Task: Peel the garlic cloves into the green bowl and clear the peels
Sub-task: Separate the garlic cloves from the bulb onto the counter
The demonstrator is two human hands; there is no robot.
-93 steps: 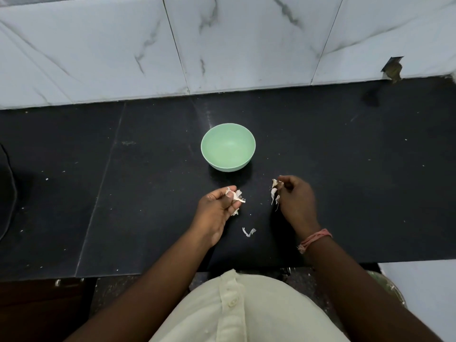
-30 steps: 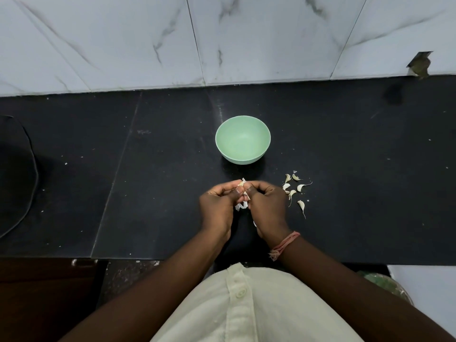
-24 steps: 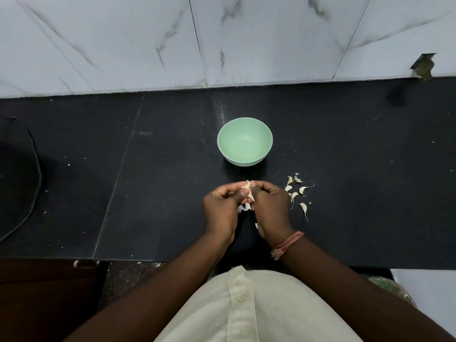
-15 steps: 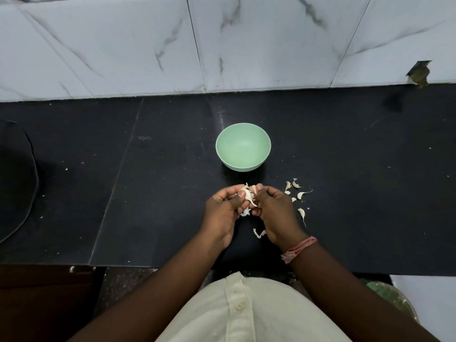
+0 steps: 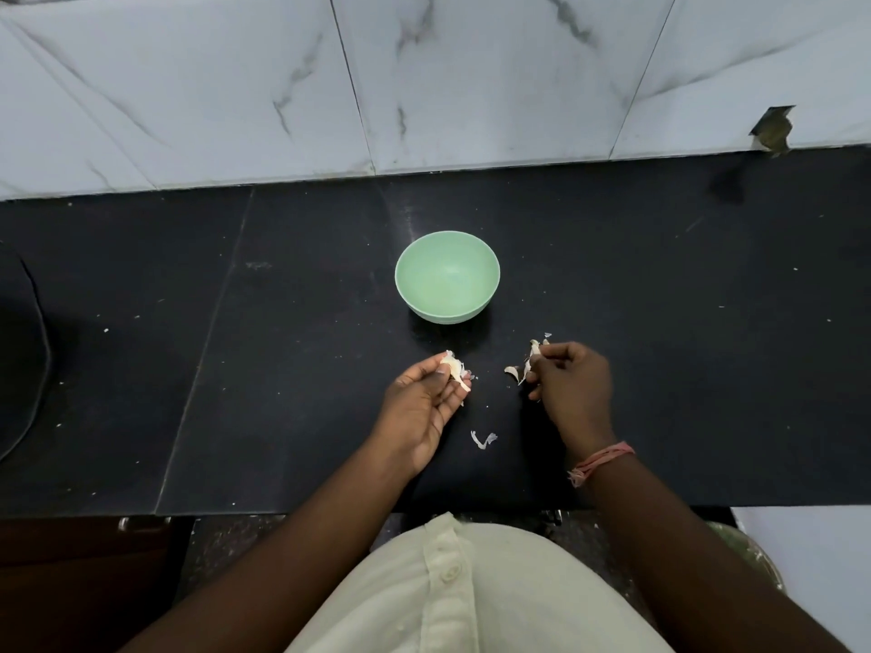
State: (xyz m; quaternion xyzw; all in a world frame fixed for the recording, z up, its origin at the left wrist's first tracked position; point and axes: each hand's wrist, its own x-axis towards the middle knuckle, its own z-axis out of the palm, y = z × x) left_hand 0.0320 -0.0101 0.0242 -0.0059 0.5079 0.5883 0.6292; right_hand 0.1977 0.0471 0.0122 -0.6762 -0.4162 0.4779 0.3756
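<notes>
The green bowl stands empty on the black counter, just beyond my hands. My left hand pinches a piece of garlic with loose white skin between thumb and fingertips. My right hand is curled round a garlic clove, its papery skin sticking out to the left. The two hands are apart, about a hand's width between them. A small clove or peel lies by my right fingers. One curled peel lies on the counter between my wrists.
A white marble-tiled wall rises behind the counter, with a chipped corner at right. A dark round object sits at the left edge. The counter's front edge runs just before my body; a bin shows below at right.
My hands, joined on one piece of garlic half a second ago, have pulled apart. The right hand moved right over the loose cloves, which it now hides.
</notes>
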